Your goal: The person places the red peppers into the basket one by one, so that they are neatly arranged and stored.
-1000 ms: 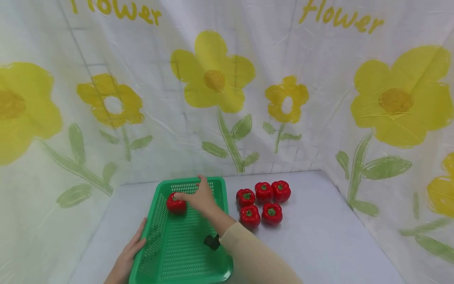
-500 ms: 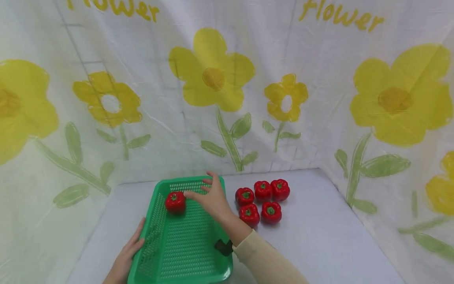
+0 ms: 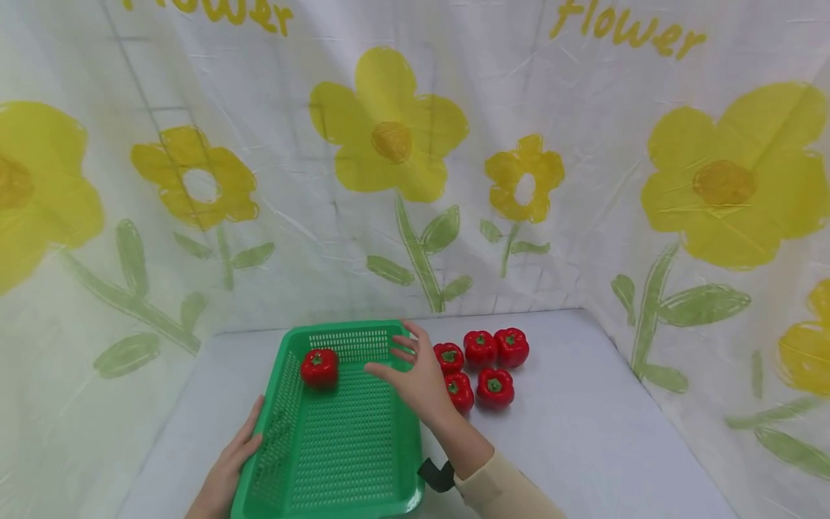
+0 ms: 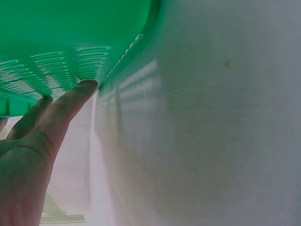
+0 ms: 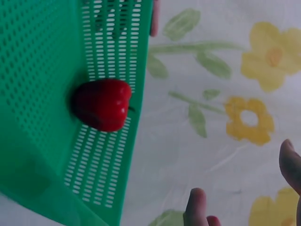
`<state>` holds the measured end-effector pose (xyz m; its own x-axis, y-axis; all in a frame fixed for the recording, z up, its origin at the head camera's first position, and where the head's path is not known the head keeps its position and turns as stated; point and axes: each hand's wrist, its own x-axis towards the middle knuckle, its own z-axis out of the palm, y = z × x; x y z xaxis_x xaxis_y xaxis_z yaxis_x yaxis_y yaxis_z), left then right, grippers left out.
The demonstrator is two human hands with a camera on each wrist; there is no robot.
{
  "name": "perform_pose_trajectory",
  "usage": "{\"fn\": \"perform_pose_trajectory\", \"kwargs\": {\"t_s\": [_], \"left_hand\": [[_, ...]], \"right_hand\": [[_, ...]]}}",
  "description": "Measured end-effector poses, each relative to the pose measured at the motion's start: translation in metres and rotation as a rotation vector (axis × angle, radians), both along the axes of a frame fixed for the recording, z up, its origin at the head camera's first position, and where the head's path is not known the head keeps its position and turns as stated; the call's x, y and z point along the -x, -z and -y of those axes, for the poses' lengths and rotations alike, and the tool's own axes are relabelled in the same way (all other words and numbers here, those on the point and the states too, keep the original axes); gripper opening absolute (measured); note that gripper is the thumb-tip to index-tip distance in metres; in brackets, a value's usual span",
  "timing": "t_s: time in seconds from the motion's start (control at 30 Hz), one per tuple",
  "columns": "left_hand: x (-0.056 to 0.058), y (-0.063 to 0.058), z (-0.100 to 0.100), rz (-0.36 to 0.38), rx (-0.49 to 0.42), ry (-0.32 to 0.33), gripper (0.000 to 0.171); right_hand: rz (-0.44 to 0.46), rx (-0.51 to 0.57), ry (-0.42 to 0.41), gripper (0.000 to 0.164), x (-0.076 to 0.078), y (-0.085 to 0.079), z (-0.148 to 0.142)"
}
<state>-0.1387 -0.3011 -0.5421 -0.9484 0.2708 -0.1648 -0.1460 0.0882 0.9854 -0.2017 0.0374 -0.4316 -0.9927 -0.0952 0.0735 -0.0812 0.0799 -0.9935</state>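
Observation:
A red bell pepper (image 3: 320,368) sits in the far left corner of a green plastic basket (image 3: 344,510), stem up. My left hand (image 3: 228,461) rests against the outside of the basket's left wall; in the left wrist view its straight fingers (image 4: 66,109) touch the slotted side. Over the basket's right rim hovers my right hand (image 3: 418,375), thumb and fingers spread with nothing between them. It overlaps two of the red bell peppers (image 3: 496,390) grouped on the table just right of the basket. The right wrist view shows the pepper (image 5: 104,104) in the basket, away from the fingertips.
Basket and peppers share a white tabletop (image 3: 583,440). Behind it hangs a white curtain (image 3: 298,245) printed with yellow flowers, which also closes in both sides. A black strap (image 3: 437,476) shows at my right wrist, beside the basket's near right corner.
My right hand has let go of the pepper in the basket and drawn back to the right, across the basket to its right rim. The left hand stays at the left wall.

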Motion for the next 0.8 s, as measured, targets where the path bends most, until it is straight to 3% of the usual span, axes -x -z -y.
{"fn": "perform_pose_trajectory", "kwargs": {"t_s": [0.23,0.47,0.7,0.8], "left_hand": [[0.001,0.002,0.001,-0.035,0.015,0.005,0.058],[0.002,0.002,0.001,-0.005,-0.004,0.001,0.058],[0.001,0.001,0.001,-0.051,-0.034,-0.004,0.058],[0.002,0.001,0.001,-0.031,-0.024,-0.003,0.058]], "right_hand": [[0.003,-0.019,0.056,0.094,-0.006,0.009,-0.019],[-0.008,-0.031,0.091,0.094,-0.011,0.015,-0.032],[-0.027,-0.027,0.102,0.088,-0.011,0.022,-0.047],[-0.044,-0.027,0.117,0.085,-0.01,0.024,-0.058]]}}
